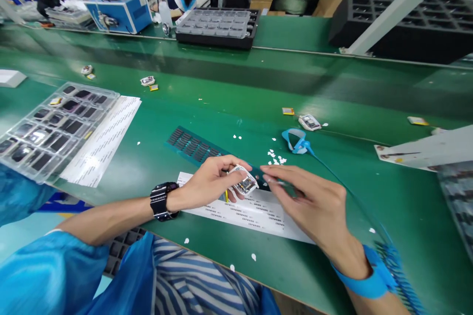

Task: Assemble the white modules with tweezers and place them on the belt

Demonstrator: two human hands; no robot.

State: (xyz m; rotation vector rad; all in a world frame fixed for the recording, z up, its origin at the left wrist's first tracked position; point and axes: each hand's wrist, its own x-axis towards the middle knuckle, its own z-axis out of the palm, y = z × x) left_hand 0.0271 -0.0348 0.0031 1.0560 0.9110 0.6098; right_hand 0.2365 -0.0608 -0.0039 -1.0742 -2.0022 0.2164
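Observation:
My left hand [207, 182] grips a small white device housing [247, 184] with its circuit board showing, thumb across the top. A yellow edge [226, 196], perhaps a battery's, shows beneath it. Just to the right, my right hand [314, 202] has its thumb and fingers pinched together; what sits between the fingertips is too small to make out. Under both hands lie a white printed sheet [236, 214] and a green sheet of dark strips [192, 145]. Small white paper bits [275, 157] are scattered beyond my right hand.
A clear compartment tray [48, 135] lies left, beside another printed sheet [107, 133]. Further back are an open housing [309, 122] with a battery [288, 111], and a loose blue wrist strap [295, 141]. A corded blue band [364, 280] circles my right wrist. A slanted white post [402, 7] stands right.

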